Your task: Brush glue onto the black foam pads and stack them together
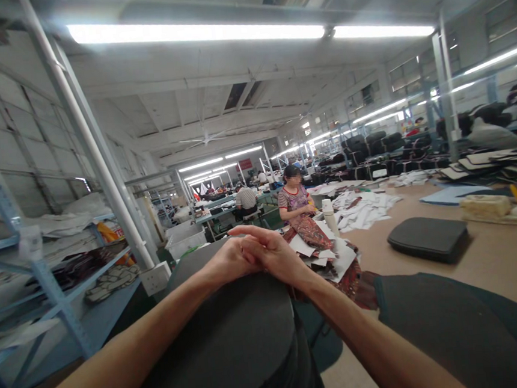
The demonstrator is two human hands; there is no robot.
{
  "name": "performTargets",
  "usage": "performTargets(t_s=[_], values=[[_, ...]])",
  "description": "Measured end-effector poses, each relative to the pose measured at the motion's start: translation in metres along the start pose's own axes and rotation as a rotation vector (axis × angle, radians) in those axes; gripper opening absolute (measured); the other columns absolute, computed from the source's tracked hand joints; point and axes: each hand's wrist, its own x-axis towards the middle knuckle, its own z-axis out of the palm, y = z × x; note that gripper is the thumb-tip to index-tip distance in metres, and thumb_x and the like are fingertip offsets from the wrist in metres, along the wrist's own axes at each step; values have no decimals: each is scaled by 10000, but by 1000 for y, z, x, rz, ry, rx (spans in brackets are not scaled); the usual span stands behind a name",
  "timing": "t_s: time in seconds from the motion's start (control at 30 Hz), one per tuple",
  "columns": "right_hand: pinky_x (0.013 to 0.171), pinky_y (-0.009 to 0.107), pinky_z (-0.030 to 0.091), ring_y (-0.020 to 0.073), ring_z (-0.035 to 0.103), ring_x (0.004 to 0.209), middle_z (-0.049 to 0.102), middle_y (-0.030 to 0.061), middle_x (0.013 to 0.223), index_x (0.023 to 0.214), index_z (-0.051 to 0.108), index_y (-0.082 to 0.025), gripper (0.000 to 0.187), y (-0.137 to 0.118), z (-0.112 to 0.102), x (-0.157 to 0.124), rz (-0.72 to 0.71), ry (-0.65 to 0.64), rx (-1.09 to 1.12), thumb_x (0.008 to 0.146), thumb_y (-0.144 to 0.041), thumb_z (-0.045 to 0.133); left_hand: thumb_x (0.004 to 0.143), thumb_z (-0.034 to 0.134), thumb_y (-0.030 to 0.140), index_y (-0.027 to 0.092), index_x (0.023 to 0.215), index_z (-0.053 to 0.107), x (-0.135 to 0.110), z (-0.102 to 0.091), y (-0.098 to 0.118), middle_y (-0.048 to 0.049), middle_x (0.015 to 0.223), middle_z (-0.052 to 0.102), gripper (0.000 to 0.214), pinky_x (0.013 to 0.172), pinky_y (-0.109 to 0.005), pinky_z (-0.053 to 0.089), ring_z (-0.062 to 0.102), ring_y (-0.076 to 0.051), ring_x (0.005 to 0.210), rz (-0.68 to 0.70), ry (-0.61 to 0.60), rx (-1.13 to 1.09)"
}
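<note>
My left hand (230, 259) and my right hand (272, 248) are clasped together, their fingers overlapping. No object shows between them. They sit over the far end of a tall stack of dark grey rounded panels (234, 335). Whether they rest on the top panel or hover just above it, I cannot tell. To the right, more dark panels (446, 322) with teal edging lie on the brown worktable (508, 256). A thick black pad (428, 238) lies farther back on that table.
Patterned red fabric (309, 232) and white scraps (361, 206) cover the table's far side, where a co-worker (294, 200) sits near a pale bottle (328, 215). A blue shelf rack (51, 284) and a metal post (85, 130) stand left. A yellowish block (484, 205) lies right.
</note>
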Motion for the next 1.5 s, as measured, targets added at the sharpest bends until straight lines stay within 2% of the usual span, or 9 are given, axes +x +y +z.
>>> performTargets(t_s=[0.1,0.2,0.37,0.47,0.57,0.93,1.1,1.27,1.5], values=[[496,217,336,85,412,517,475,-61,578,1170,526,-185,363,0,-2,-4,41,10,71,837,-324,500,613,583,222,161,553,461,-3,2,1,59,528,441,149,492,-213,299,378,-71,513,2,-10,-69],[651,257,448,127,556,746,602,16,876,1315,351,-219,529,4,-14,-13,71,60,108,829,-332,527,631,621,312,152,647,514,-9,1,9,51,551,471,194,465,-208,269,373,-68,491,-28,-40,-104],[920,371,398,196,460,1152,392,75,1348,1347,316,-306,560,10,-41,-18,24,122,-66,832,-328,536,638,642,382,130,624,551,-14,0,15,16,568,527,268,481,-217,276,420,-86,512,-100,-30,-56],[955,367,365,186,490,1111,548,67,1205,1263,477,-245,424,12,-47,-17,25,-114,-176,850,-331,518,625,641,340,133,640,560,-15,1,15,28,566,521,222,498,-221,283,420,-88,515,-97,-27,-56],[808,314,442,157,579,860,647,45,953,1177,555,-176,393,15,-46,-16,89,-255,-168,831,-361,549,622,633,314,131,651,569,-17,1,16,31,566,517,196,497,-224,275,412,-88,513,-95,-15,-47],[564,235,373,120,492,607,598,12,666,777,680,-132,379,4,-54,-21,70,-332,-494,825,-477,531,617,655,349,151,644,513,-19,1,18,47,550,477,245,481,-219,253,385,-82,497,-107,-27,-59],[568,241,346,118,476,585,562,14,633,709,628,-137,301,-11,-52,-19,-67,-328,-757,884,-330,476,635,672,391,133,668,541,-18,-3,18,7,610,542,292,519,-228,292,433,-93,540,-130,-62,-112],[592,229,372,124,522,637,607,25,714,745,634,-150,246,-13,-50,-20,-73,-335,-659,883,-270,470,557,729,333,132,608,518,-15,-7,17,10,554,531,296,520,-221,290,439,-89,536,-177,-93,-251],[629,247,355,114,457,618,562,23,686,660,582,-142,217,-32,-42,-22,-245,-555,-850,830,-99,455,471,744,234,145,640,465,-11,-6,17,50,570,500,338,542,-210,327,448,-74,535,-220,-85,-301]])
